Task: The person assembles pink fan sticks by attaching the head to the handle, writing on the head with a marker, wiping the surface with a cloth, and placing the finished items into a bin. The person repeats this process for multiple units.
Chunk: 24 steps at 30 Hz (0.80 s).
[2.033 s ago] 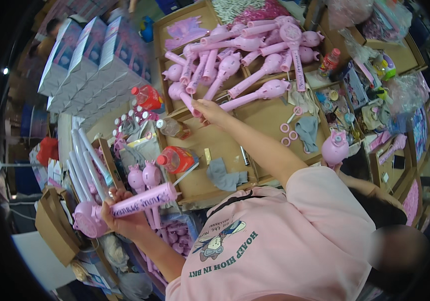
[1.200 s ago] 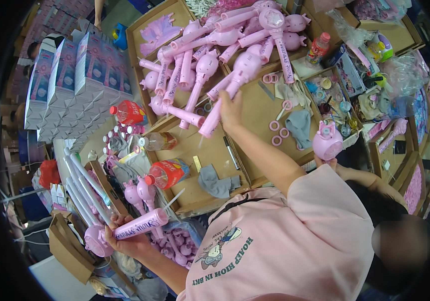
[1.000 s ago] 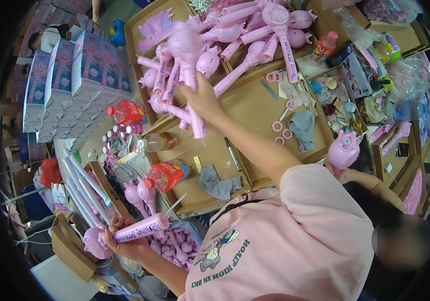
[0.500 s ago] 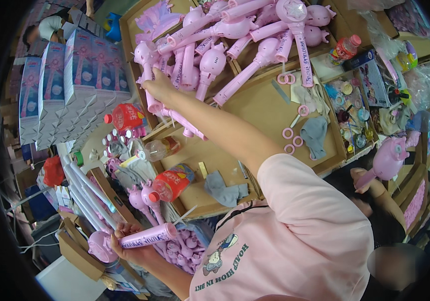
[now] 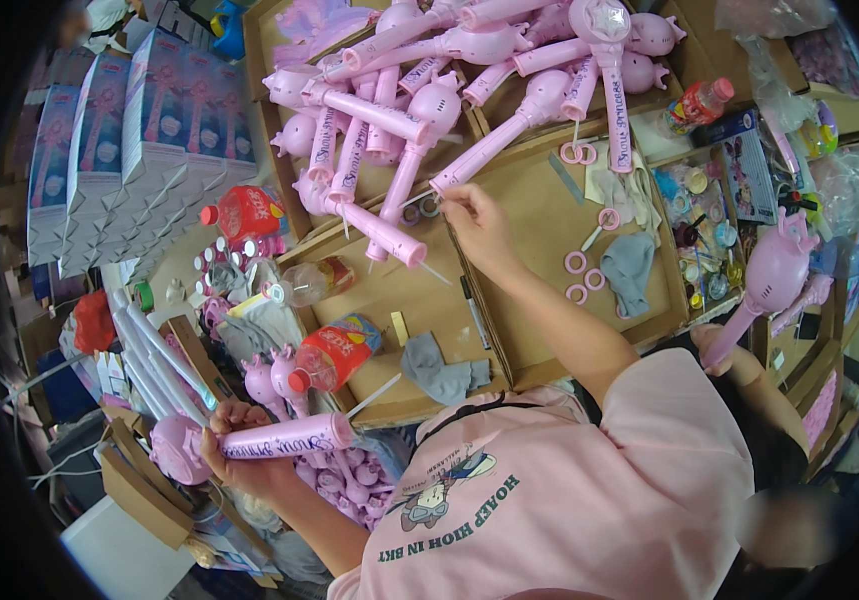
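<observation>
Head camera: at far left, a stack of blue-and-white boxes [image 5: 164,110] stands high, with long pale tubes [image 5: 154,350] leaning below it; the left hand [image 5: 244,460] is wrapped around a pink wand [image 5: 289,440], gripping it where the round head meets the handle, the head pointing left and the open end of the handle right; a red-labelled bottle [image 5: 247,213] and a clear bottle [image 5: 314,282] lie beyond that hand, and another red-labelled bottle [image 5: 339,352] lies nearer it; below the handle, more small pink wands [image 5: 354,480] fill a tub; a grey cloth [image 5: 439,370] and a dark marker [image 5: 474,312] lie in the cardboard tray [image 5: 539,240]; above them, a heap of wands [image 5: 509,130] lies crosswise; the right hand [image 5: 477,225] is narrow, its fingertips drawn together beside the open end of one wand in the heap; whether it pinches anything, I cannot tell; pink rings [image 5: 576,262] and a second grey cloth [image 5: 627,272] lie farther right; at far right, a co-worker's hand [image 5: 714,350] holds another wand [image 5: 774,265], its head up.
</observation>
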Each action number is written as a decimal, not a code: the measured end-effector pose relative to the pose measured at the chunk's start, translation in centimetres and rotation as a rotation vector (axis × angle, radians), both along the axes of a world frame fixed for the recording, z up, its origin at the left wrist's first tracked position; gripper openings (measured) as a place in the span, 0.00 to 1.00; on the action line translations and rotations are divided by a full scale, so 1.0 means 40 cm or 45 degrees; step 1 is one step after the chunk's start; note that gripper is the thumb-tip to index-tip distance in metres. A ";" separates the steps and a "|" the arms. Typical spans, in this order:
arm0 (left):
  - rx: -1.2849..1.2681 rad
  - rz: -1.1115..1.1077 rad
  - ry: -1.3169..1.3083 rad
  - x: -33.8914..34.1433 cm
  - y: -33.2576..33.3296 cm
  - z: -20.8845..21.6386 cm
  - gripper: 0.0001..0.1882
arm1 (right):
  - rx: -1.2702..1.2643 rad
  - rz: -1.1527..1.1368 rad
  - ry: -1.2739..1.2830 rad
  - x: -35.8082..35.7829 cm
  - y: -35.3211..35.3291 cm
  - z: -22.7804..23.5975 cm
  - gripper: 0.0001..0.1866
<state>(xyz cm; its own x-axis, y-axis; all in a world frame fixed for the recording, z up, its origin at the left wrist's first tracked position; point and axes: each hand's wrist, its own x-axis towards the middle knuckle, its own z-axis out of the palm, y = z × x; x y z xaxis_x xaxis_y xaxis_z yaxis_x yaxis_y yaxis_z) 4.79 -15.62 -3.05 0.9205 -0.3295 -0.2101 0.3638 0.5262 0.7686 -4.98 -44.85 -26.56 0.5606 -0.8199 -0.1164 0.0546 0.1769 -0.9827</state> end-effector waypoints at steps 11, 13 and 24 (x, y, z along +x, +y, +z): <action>-0.174 -0.035 -0.116 -0.041 0.111 0.033 0.10 | -0.122 0.172 0.170 -0.137 0.083 0.036 0.10; -0.126 0.058 -0.182 -0.058 0.167 0.044 0.10 | -0.133 0.197 0.187 -0.155 0.110 0.050 0.09; -0.253 0.480 -0.154 -0.142 0.434 0.029 0.11 | -0.042 0.632 0.419 -0.172 0.425 0.162 0.12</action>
<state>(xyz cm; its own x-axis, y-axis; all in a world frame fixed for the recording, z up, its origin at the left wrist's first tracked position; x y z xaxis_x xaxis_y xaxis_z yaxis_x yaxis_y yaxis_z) -0.87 1.72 -1.90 0.9981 0.0106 -0.0601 0.0321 0.7466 0.6645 -11.87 -27.84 -20.10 0.8165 -0.4750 -0.3281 -0.3353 0.0724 -0.9393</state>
